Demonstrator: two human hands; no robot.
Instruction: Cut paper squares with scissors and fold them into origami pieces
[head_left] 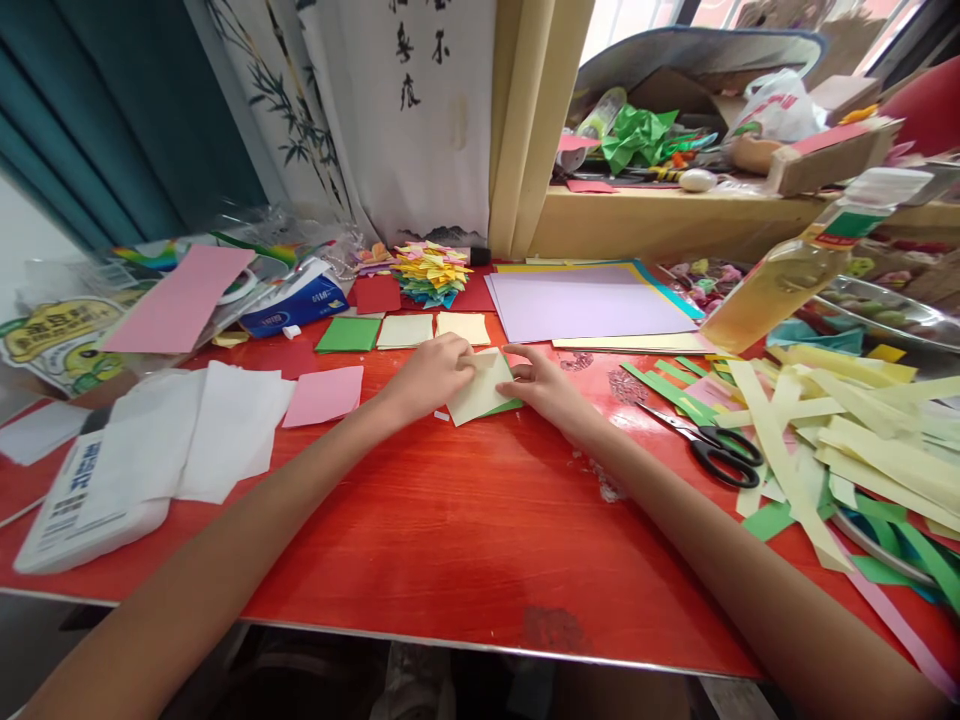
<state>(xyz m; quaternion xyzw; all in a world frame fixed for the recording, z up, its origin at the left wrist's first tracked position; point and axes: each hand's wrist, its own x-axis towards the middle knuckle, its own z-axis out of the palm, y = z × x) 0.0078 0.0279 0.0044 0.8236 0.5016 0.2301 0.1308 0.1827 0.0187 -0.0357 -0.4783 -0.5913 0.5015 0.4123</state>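
Observation:
A pale yellow square of paper (478, 390) lies near the middle of the red table, with a green sheet (504, 406) showing under its lower right edge. My left hand (431, 378) is closed on the paper's upper left side, its fingertips partly hidden. At the right edge, my right hand (544, 388) grips the paper with curved fingers and thumb. Just behind are a green square stack (348, 335) and two pale yellow stacks, one in the middle (406, 331) and one farther right (463, 328). Pink squares (324, 396) lie left of my left hand.
Black-handled scissors (724, 455) lie on the right beside many paper strips (862, 430). A bottle of yellowish liquid (795, 270) leans behind them. Lilac sheets (592, 302) and a folded-paper cluster (431, 272) stand at the back. White tissues (225, 430) lie left.

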